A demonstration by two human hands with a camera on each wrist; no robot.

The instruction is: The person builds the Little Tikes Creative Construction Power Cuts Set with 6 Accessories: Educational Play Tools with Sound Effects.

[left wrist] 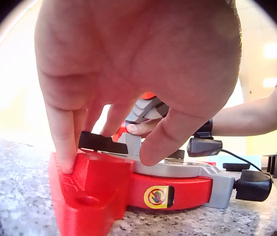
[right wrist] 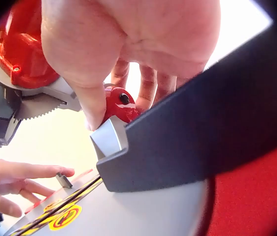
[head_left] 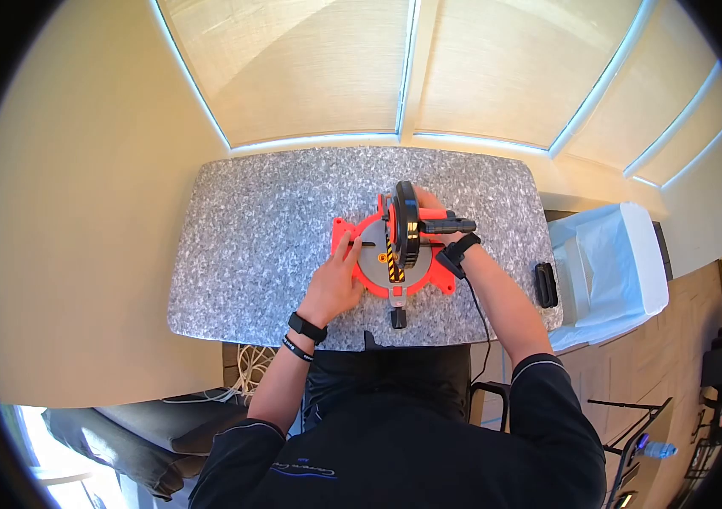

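A red miter saw (head_left: 446, 278) with a grey round turntable and black-and-yellow warning stripes stands upright on the granite-patterned tabletop. Beside its left end, my left hand (head_left: 333, 288) rests with extended fingers on the red base and around the black fence piece (left wrist: 104, 142). My right hand (head_left: 430, 200) reaches behind the saw head; its thumb and fingers hold the red pivot (right wrist: 118, 104) at the back, partly hidden by the black fence (right wrist: 178, 142). The toothed blade (right wrist: 40, 106) is raised above the turntable. A black knob (head_left: 398, 319) sticks out in front.
A black oblong case (head_left: 546, 285) lies near the table's right edge. Past that edge stands a bin with a white liner (head_left: 607, 271). A black cable (head_left: 481, 318) runs down from my right wrist. Coiled cords (head_left: 252, 365) hang below at the left.
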